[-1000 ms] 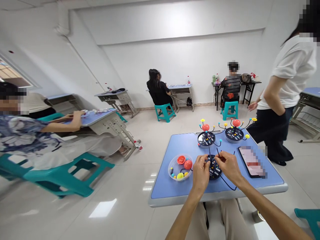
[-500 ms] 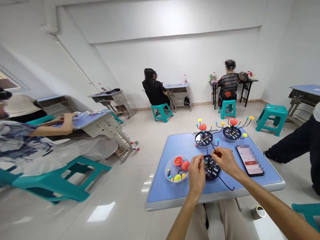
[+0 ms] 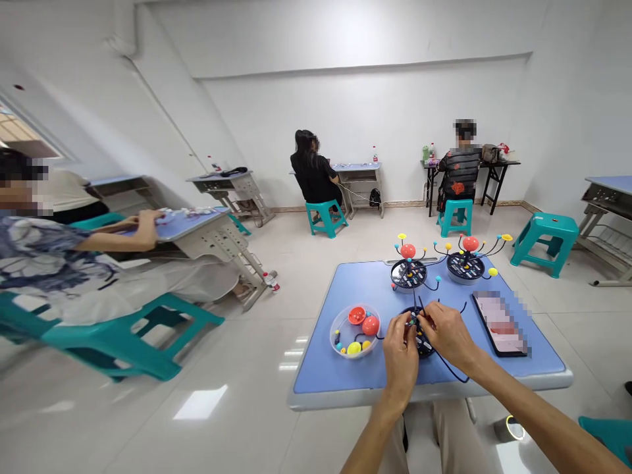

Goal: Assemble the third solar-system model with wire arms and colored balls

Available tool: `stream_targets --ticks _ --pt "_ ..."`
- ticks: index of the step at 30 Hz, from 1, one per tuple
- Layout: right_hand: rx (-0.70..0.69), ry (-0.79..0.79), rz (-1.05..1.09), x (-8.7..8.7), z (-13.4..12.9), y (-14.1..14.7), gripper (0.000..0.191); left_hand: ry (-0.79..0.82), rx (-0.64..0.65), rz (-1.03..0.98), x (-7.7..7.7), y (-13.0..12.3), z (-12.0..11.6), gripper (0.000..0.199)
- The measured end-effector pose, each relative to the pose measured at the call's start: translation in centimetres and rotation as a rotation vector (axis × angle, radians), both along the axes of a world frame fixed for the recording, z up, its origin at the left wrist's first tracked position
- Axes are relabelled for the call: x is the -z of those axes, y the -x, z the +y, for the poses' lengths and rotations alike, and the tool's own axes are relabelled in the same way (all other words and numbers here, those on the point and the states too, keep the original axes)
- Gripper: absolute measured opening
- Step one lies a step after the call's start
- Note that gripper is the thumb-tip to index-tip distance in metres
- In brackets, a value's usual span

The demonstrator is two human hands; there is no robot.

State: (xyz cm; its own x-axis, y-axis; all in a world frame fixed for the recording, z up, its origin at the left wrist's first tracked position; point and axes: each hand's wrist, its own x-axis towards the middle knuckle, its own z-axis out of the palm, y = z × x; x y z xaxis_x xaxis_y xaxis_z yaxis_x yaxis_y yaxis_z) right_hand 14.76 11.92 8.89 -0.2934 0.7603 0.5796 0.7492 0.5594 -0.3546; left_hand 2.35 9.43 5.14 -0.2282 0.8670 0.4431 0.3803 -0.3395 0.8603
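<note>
Both my hands work over a round black base [image 3: 419,342] with thin black wire arms, on a blue table [image 3: 336,368]. My left hand [image 3: 401,355] pinches a small teal bead [image 3: 412,322] on a wire. My right hand [image 3: 447,336] grips the wire arms at the base's right side, hiding part of it. To the left sits a round clear plastic tray [image 3: 354,331] holding a red ball [image 3: 370,325], an orange-red half shell [image 3: 356,315], a yellow ball [image 3: 353,348] and small beads. Two assembled planet models [image 3: 408,273] [image 3: 465,265] stand beyond my hands.
A phone [image 3: 500,324] with a blurred screen lies right of my hands. At left, a seated person's hand [image 3: 147,230] rests on another blue desk [image 3: 195,225]. Several teal stools, desks and seated people stand farther back.
My hands have come closer together over the base, and the view has shifted slightly. The standing person at right has left the view.
</note>
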Motion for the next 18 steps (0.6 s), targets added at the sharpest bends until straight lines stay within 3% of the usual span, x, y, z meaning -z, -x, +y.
stream_targets --ticks 5,11,18 --pt "0.01 -0.051 -0.076 0.7 0.1 0.0 0.024 0.037 0.029 -0.059 0.7 -0.4 0.4 0.025" --pt "-0.038 -0.084 -0.134 0.7 0.0 -0.2 0.025 0.031 0.135 -0.179 -0.2 -0.4 0.8 0.029" --pt "-0.068 -0.097 -0.164 1.1 0.0 -0.4 0.02 0.263 0.322 -0.443 -1.5 0.0 2.1 0.026"
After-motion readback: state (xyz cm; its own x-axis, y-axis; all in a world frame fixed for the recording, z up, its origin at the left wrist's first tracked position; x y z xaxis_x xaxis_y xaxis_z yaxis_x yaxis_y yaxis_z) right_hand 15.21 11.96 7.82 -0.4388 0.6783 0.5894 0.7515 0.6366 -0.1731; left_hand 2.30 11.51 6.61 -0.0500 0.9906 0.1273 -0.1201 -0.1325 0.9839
